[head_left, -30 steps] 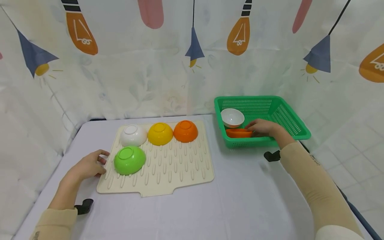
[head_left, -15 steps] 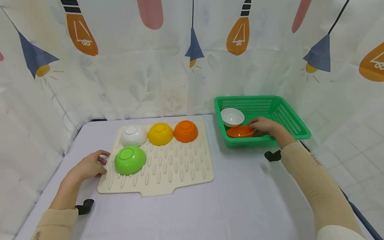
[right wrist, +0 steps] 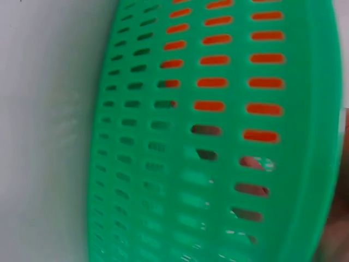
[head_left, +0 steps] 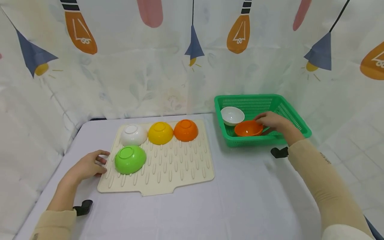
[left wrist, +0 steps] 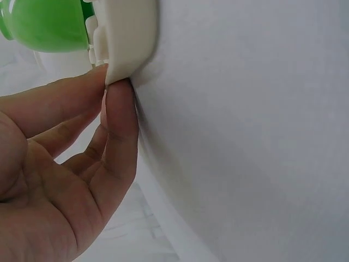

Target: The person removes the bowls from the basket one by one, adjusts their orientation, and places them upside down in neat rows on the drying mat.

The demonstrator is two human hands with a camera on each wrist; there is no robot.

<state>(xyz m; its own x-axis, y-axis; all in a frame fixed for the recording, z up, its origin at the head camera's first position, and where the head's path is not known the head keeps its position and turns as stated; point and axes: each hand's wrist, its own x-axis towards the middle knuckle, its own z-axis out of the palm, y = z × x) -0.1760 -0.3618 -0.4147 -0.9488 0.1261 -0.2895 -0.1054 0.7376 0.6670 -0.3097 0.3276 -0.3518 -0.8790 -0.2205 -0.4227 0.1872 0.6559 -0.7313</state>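
Note:
My right hand point(head_left: 274, 121) pinches the rim of an orange bowl point(head_left: 248, 129) inside the green basket point(head_left: 252, 142). That bowl stands mouth up, tipped toward me; orange shows through the slots of the basket wall point(right wrist: 218, 180) in the right wrist view. Just behind it in the basket is a white bowl point(head_left: 232, 115). With thumb and fingers, my left hand point(head_left: 88, 165) pinches the left edge of a cream draining board point(head_left: 180, 170), as the left wrist view shows close up. Nearest to that hand is an upside-down green bowl point(head_left: 129, 160) on the board.
Upside-down white point(head_left: 134, 135), yellow point(head_left: 160, 133) and orange point(head_left: 186, 130) bowls stand in a row along the board's far edge. A white cloth point(head_left: 234, 200) covers the table. A printed curtain point(head_left: 168, 76) hangs right behind it.
My right hand has shifted right and slightly up within the basket, bringing the orange bowl with it, and the bowl's inside now shows more. My left hand has stayed on the board's edge.

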